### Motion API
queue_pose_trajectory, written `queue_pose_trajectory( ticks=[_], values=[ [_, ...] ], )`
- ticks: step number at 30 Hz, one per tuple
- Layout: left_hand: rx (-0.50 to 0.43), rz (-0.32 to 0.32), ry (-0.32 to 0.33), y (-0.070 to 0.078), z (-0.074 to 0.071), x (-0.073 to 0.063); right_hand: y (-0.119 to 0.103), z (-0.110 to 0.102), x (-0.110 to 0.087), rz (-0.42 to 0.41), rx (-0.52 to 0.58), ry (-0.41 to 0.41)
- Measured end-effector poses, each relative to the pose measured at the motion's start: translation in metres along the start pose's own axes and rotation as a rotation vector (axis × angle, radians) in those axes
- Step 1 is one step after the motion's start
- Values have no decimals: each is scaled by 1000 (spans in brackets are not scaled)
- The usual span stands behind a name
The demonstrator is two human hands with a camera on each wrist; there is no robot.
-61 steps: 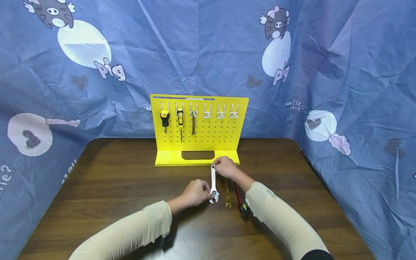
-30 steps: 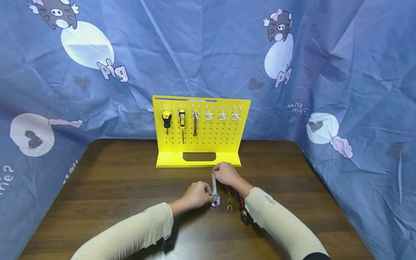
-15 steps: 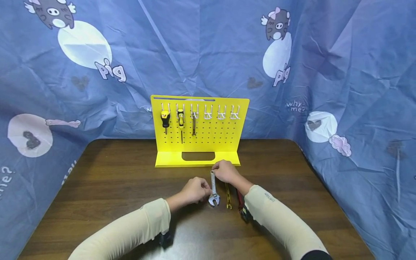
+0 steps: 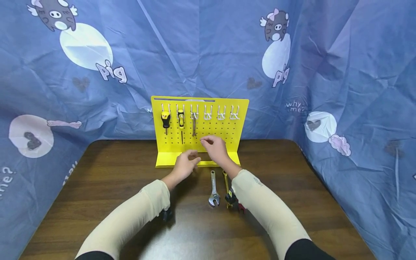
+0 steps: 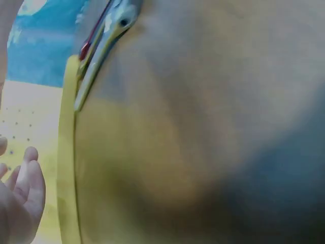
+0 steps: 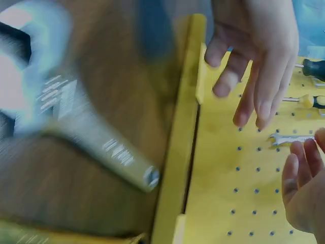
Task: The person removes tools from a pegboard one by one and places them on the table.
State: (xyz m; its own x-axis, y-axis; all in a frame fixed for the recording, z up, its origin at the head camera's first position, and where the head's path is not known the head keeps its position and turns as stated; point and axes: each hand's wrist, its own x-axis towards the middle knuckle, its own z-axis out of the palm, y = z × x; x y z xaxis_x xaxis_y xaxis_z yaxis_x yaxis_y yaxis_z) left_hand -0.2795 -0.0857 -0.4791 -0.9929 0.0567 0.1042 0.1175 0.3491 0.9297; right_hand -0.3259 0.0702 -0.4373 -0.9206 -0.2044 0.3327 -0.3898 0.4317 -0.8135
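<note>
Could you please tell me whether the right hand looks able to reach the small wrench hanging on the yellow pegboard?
Probably yes: the right hand looks empty and close to the small wrench, with nothing visible between them.

The head view is brightly lit. Glare is spread toward the near edge of the table (image 4: 208, 234); soft shadow is cast beside the left sleeve (image 4: 130, 213). In the right wrist view the adjustable wrench (image 6: 109, 145) is blurred, its head washed out; in the left, the table is smeared.
</note>
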Motion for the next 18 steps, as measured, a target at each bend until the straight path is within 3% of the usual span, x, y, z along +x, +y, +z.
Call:
queue_pose_trajectory(
  ticks=[8,18],
  values=[
    [-31,-10,84,12,-9,27,-24,13,32,3,113,127],
    [27,-31,128,18,-11,45,-44,15,55,-71,-62,59]
  ],
)
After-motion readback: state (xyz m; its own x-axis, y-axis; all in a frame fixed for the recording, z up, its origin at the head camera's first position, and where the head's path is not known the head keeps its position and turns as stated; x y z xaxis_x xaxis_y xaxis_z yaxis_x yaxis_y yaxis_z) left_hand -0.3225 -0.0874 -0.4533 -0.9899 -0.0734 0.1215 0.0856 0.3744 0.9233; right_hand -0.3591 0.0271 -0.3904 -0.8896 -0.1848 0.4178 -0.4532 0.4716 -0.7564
